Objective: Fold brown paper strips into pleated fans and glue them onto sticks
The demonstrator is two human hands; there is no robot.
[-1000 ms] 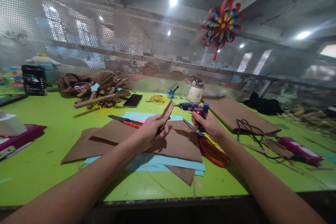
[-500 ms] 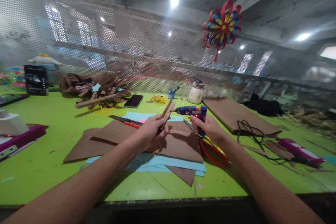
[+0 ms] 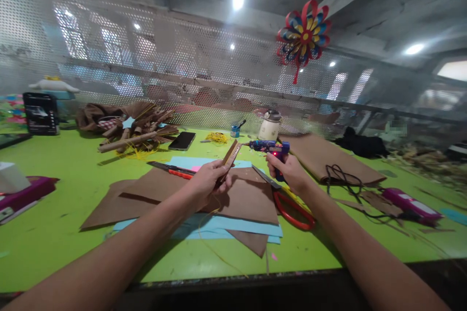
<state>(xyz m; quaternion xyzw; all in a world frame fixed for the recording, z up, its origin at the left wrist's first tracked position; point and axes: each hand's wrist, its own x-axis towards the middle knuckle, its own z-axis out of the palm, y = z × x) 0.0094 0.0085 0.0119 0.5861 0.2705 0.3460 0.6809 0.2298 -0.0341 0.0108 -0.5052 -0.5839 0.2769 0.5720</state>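
My left hand (image 3: 207, 182) is closed on a folded strip of brown paper (image 3: 230, 154), which stands tilted up over the brown paper sheets (image 3: 241, 199). A blue glue gun (image 3: 270, 148) with a red light lit is gripped in my right hand (image 3: 288, 170). Its nozzle points left, a short gap from the top of the strip. Both hands hover over the sheets, which lie on light blue paper (image 3: 237, 226) on the green table (image 3: 65, 189).
Red-handled scissors (image 3: 292, 206) lie under my right wrist. An orange utility knife (image 3: 171, 169), a black phone (image 3: 182, 141), a white jar (image 3: 270, 126), a small blue pot (image 3: 237, 130), yellow string (image 3: 218, 137), a pile of rolled brown paper (image 3: 134, 129), black cord (image 3: 343, 180) and pink boxes (image 3: 412, 201) surround them. A perforated metal screen stands behind, with a paper pinwheel (image 3: 302, 36).
The glue gun's nozzle has drawn back a little to the right from the strip's top edge. The view has shifted slightly; both hands keep their grips.
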